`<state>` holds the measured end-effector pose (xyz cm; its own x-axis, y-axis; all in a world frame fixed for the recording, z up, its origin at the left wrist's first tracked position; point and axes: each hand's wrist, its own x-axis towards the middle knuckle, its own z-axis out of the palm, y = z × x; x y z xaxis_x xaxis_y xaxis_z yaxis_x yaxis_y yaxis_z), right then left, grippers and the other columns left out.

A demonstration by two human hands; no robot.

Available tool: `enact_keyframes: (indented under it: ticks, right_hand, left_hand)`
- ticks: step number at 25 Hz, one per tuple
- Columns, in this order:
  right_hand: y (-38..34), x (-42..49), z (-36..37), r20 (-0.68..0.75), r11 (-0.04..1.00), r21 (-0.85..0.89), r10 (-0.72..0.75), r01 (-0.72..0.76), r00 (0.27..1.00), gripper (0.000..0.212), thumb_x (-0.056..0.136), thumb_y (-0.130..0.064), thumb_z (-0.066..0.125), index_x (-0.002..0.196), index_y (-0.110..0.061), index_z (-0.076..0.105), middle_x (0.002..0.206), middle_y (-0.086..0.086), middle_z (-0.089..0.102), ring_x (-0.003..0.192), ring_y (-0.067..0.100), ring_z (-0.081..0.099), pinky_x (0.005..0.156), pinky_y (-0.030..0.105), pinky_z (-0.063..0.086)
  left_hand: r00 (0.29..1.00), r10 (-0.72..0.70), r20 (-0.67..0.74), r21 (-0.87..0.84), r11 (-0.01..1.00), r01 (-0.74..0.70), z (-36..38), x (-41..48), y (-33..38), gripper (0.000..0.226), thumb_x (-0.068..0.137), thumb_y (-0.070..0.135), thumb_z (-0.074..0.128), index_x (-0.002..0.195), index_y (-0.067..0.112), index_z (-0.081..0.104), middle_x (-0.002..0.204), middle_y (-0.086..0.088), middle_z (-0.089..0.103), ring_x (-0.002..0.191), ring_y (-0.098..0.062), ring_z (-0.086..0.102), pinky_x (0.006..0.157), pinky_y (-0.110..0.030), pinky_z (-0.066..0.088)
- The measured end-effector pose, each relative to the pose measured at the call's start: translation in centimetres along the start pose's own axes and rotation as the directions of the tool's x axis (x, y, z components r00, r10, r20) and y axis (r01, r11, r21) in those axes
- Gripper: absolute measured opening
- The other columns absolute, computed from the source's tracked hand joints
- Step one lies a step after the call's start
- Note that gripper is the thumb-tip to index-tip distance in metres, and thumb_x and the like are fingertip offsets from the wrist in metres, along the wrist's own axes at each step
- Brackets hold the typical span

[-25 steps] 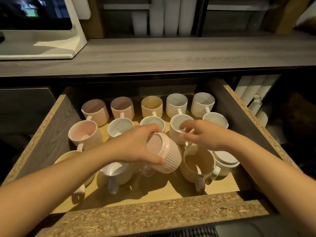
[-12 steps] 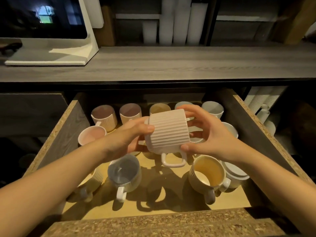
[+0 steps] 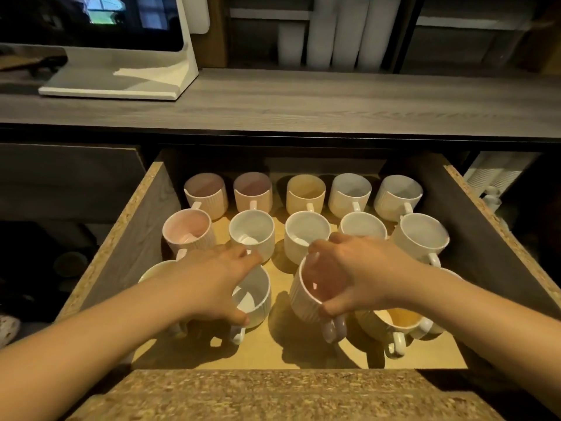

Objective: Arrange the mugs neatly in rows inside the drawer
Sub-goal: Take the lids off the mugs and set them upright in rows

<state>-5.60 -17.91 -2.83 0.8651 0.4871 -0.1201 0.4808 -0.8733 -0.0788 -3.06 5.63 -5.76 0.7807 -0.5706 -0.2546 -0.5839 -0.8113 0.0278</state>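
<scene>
An open wooden drawer [image 3: 142,214] holds several ribbed mugs. Two tidy rows stand upright at the back, handles toward me. In the front row my right hand [image 3: 361,268] grips a pink ribbed mug [image 3: 303,296] by its rim, upright, its handle pointing at me. My left hand [image 3: 209,284] curls over the rim of a white mug [image 3: 255,299] just to the left of it. A cream mug [image 3: 397,322] sits at the front right, partly under my right wrist. Another pale mug [image 3: 154,267] peeks out behind my left forearm.
The drawer's chipboard front edge [image 3: 273,393] lies close to me. A grey counter [image 3: 303,98] above carries a white screen stand [image 3: 121,83]. Stacks of white cups [image 3: 337,31] stand on the shelf behind. More stacked cups [image 3: 498,174] sit right of the drawer.
The pink mug, held upside down in both hands above the drawer, has been turned upright and lowered into the front row. My left hand left it and moved onto the white mug.
</scene>
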Motion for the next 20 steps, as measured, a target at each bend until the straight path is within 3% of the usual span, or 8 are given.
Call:
enact_keyframes:
  ticks: [4, 11, 15, 20]
  right_hand:
    - [-0.8, 1.1, 2.2, 0.026, 0.996, -0.091, 0.002, 0.0, 1.0, 0.075, 0.072, -0.058, 0.066, 0.132, -0.026, 0.035, 0.125, 0.001, 0.055, 0.101, 0.019, 0.057, 0.069, 0.021, 0.041]
    - [-1.0, 1.5, 3.8, -0.01, 0.998, -0.058, 0.024, -0.024, 1.0, 0.069, 0.074, -0.059, 0.063, 0.128, -0.024, 0.04, 0.119, 0.0, 0.059, 0.097, 0.018, 0.06, 0.073, 0.024, 0.052]
    - [-1.1, 1.5, 4.0, -0.003, 0.998, -0.051, 0.031, -0.031, 1.0, 0.07, 0.076, -0.061, 0.061, 0.13, -0.024, 0.038, 0.123, -0.001, 0.058, 0.099, 0.017, 0.06, 0.072, 0.023, 0.048]
    - [0.8, 0.9, 1.4, 0.02, 0.997, -0.014, 0.08, -0.08, 0.997, 0.066, 0.082, -0.054, 0.06, 0.137, -0.028, 0.035, 0.13, -0.002, 0.056, 0.107, 0.016, 0.059, 0.074, 0.021, 0.047]
  left_hand:
    - [0.999, -0.029, -0.024, -0.009, 1.0, 0.029, 0.8, 0.7, 0.1, 0.089, 0.069, 0.058, 0.068, 0.141, 0.036, 0.019, 0.148, 0.006, 0.028, 0.128, -0.017, 0.038, 0.096, -0.034, 0.044]
    - [0.996, -0.061, -0.069, -0.034, 0.998, 0.058, 1.2, 0.7, 0.0, 0.087, 0.068, 0.06, 0.068, 0.14, 0.034, 0.027, 0.146, 0.005, 0.033, 0.123, -0.016, 0.044, 0.092, -0.029, 0.045]
    - [0.995, -0.077, -0.067, -0.033, 0.997, 0.075, 1.1, 0.6, 0.4, 0.086, 0.069, 0.06, 0.067, 0.14, 0.032, 0.028, 0.146, 0.004, 0.033, 0.122, -0.017, 0.045, 0.089, -0.028, 0.045]
    - [0.995, -0.046, -0.085, 0.139, 0.989, 0.058, -0.3, 1.1, 1.6, 0.073, 0.076, 0.064, 0.057, 0.135, 0.028, 0.034, 0.133, 0.001, 0.047, 0.109, -0.018, 0.052, 0.073, -0.026, 0.047]
